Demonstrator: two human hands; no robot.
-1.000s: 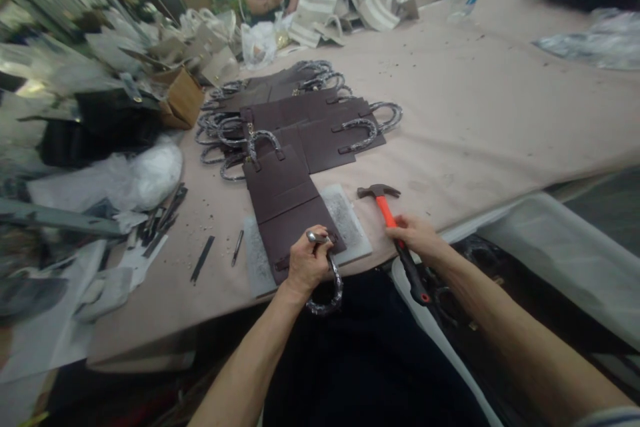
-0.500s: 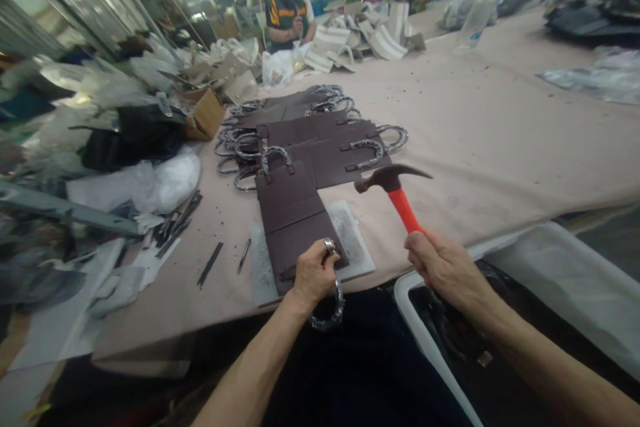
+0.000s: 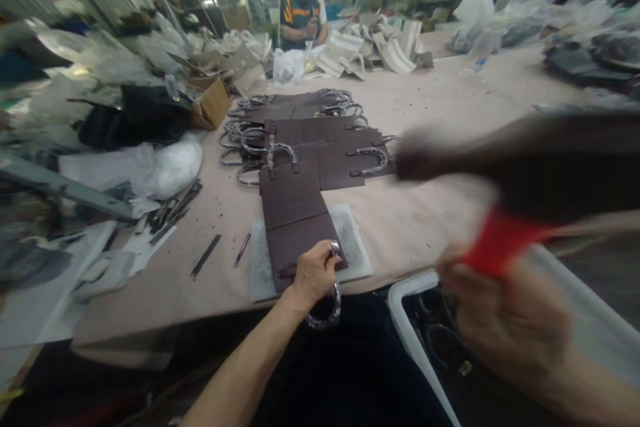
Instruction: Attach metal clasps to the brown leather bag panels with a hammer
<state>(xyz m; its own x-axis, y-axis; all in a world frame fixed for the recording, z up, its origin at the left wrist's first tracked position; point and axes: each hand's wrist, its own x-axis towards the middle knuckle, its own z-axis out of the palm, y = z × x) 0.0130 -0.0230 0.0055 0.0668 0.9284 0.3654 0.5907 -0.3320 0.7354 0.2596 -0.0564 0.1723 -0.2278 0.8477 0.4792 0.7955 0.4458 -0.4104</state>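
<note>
A dark brown leather bag panel (image 3: 295,213) lies on a pale slab (image 3: 354,247) at the table's near edge. My left hand (image 3: 314,273) rests on the panel's near end, its fingers closed round a short metal punch (image 3: 335,248) with a shiny round top. Below that hand, a plastic-wrapped handle (image 3: 325,321) hangs over the edge. On the right, my right hand (image 3: 510,313) is closed round the red grip of a claw hammer (image 3: 525,180), raised close to the camera and smeared by motion. The punch's lower tip is hidden by my fingers.
More brown panels with wrapped handles (image 3: 330,160) lie overlapped beyond. A slim metal rod (image 3: 242,250) and a dark strip (image 3: 206,255) lie left of the slab. A white bin (image 3: 420,353) stands at lower right. A co-worker (image 3: 303,10) is across the table.
The hammer has swung up and to the right, much nearer the camera, with my right hand. My left hand stays in place on the panel with the punch.
</note>
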